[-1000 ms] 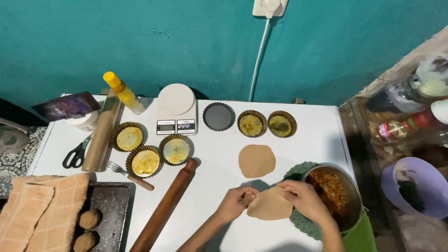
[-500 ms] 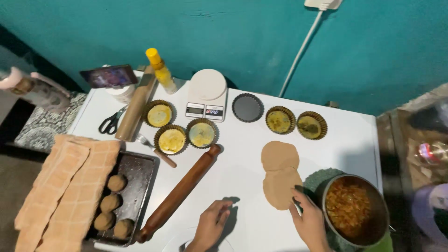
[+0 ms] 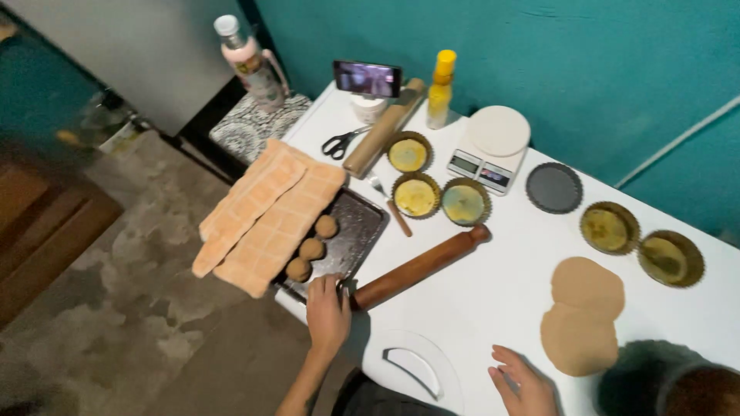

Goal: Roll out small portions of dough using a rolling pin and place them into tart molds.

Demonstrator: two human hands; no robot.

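My left hand [image 3: 327,312] lies flat at the table's near edge, fingertips on the corner of a dark baking tray [image 3: 362,223] and right beside the end of a brown rolling pin [image 3: 420,266]. It holds nothing. Three dough balls [image 3: 312,248] sit on the tray, partly under an orange cloth [image 3: 266,208]. My right hand [image 3: 524,381] rests on the white table [image 3: 493,300] with fingers spread and empty. Two flat dough rounds [image 3: 582,316] overlap just to its right.
Three filled tart tins [image 3: 416,196] lie behind the rolling pin, with an empty dark tin [image 3: 553,187] and two more tins [image 3: 640,243] to the right. Kitchen scale [image 3: 493,150], yellow bottle [image 3: 441,88], phone [image 3: 368,78], scissors [image 3: 339,144], pale rolling pin [image 3: 384,127], fork [image 3: 389,204], pot [image 3: 705,389].
The view has swung left. My hands let go of the dough round, which now lies by the other one. My left hand has moved left to the tray's corner.
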